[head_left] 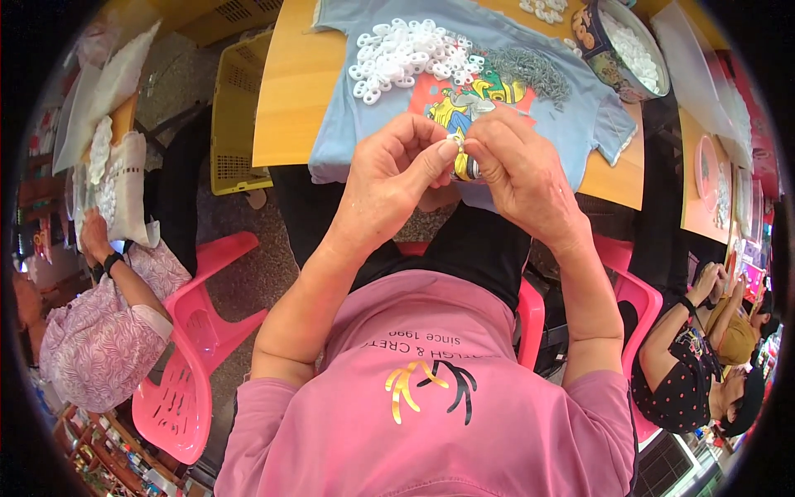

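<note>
Both hands are up close together over the near edge of the desk (290, 99), right above the person's lap. The left hand (389, 178) is curled closed, thumb and forefinger pinching a small white plastic piece (451, 147). The right hand (517, 170) is closed on it too, fingertips meeting the left ones at the same spot, so the little part sits squeezed between them. Too tiny to make out more of its shape.

Just behind the hands a light blue t-shirt (364, 124) with a cartoon print is spread flat on the desk. On it sits a heap of white plastic rings (406, 54), and right beside that a pile of small grey metal bits (530, 70). A round tin (617, 66) with more white pieces is at the far right corner. Pink plastic chair (199, 348) off to the left, another person sitting there.
</note>
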`<state>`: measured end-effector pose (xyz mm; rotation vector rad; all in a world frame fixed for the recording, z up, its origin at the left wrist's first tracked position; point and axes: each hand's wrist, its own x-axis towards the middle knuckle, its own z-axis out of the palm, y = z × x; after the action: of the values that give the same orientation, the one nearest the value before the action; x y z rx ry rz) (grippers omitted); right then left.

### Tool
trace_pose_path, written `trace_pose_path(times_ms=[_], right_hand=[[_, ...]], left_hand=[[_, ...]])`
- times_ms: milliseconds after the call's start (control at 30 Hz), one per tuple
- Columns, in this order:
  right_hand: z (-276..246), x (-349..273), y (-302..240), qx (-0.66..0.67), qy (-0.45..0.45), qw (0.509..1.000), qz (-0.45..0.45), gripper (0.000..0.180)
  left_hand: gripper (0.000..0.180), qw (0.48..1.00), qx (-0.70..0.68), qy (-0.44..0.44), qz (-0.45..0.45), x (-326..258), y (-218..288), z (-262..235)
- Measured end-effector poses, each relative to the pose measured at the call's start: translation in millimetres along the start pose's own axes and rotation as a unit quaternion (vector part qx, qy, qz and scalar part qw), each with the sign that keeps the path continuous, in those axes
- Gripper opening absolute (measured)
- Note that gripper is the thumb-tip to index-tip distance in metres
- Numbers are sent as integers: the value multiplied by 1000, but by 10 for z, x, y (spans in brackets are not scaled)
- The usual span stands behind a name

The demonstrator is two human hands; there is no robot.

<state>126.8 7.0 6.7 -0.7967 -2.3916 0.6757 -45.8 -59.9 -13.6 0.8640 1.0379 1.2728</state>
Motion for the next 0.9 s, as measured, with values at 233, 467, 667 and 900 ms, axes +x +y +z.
trace_pose_path(times_ms=[233,467,667,900], right_hand=[[-30,-7,-17,104,-4,995,-9,9],[-45,3,26,152,-55,987,12,15],[164,134,181,159,-76,981,81,16],[239,486,456,9,57,996,72,18]], left_hand=[[13,1000,-8,17,11,-80,75,87],[11,999,22,22,23,-92,59,93],[11,996,73,37,18,84,-129,-122],[14,994,14,103,26,88,-176,-167]])
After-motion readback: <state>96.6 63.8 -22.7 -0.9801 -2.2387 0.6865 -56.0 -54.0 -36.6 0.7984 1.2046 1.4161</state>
